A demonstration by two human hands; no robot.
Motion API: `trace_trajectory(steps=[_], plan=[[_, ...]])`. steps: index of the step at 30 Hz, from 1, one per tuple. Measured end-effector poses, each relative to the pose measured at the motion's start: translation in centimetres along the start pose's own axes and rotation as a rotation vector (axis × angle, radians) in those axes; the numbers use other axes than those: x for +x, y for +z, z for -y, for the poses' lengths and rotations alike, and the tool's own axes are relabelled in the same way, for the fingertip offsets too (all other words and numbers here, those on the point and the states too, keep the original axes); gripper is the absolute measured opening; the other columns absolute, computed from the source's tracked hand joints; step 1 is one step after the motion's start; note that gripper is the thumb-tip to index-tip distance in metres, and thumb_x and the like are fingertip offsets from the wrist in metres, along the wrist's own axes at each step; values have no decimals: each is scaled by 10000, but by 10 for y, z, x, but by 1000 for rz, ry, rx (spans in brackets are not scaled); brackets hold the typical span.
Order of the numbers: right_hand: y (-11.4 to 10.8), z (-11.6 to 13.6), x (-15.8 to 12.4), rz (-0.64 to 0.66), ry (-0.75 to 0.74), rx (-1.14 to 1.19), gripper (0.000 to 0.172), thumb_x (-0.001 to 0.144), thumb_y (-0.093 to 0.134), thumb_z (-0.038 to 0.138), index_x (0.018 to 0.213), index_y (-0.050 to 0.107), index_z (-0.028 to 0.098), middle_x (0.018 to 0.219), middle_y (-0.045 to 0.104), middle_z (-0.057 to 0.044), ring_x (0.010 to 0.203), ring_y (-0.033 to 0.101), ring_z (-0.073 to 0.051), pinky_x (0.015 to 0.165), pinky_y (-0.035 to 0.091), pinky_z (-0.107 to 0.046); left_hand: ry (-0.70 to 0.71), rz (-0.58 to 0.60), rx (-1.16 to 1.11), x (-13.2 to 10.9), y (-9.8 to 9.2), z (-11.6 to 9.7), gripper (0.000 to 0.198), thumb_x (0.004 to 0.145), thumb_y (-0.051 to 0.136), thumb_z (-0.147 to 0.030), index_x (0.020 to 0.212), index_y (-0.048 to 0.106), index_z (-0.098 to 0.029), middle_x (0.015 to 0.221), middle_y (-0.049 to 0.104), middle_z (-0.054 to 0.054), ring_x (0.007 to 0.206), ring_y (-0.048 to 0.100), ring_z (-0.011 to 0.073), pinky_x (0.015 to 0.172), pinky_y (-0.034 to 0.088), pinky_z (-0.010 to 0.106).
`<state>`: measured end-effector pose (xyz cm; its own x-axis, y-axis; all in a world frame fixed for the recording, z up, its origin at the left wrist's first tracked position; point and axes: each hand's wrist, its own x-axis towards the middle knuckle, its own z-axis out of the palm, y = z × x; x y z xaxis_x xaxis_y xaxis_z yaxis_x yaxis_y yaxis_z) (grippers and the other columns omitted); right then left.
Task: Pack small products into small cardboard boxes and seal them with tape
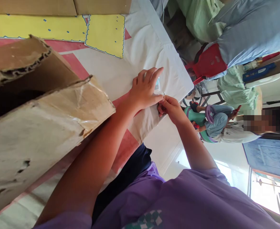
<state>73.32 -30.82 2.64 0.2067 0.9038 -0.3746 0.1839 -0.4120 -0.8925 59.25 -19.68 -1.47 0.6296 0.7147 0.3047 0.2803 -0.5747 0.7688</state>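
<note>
Pinching a tiny, unidentifiable item [162, 93] with right hand [172, 108], meeting thumb of spread left hand [143, 91], just beside bluish packet [157, 84].

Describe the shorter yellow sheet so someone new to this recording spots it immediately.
Start at the open cardboard box filling the picture's left. Above it, on the cloth-covered table, lie a long yellow strip and, to its right, the shorter yellow sheet. Its boxy outline, one corner dipping below the strip's edge, sets it apart.
</note>
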Motion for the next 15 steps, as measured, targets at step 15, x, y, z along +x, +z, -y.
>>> trace_trajectory(steps=[15], plan=[[4, 2, 2, -62, 27, -80, 451, 830, 750, 630, 751, 577, 221, 493, 574, 30, 434, 509, -128, 454, 399, -261, 31, 1, 29, -2, -5, 0, 945, 801, 782, -444, 1605, 297, -337, 1647, 351, 104, 1509, 272, 427, 1210, 276, 595]])
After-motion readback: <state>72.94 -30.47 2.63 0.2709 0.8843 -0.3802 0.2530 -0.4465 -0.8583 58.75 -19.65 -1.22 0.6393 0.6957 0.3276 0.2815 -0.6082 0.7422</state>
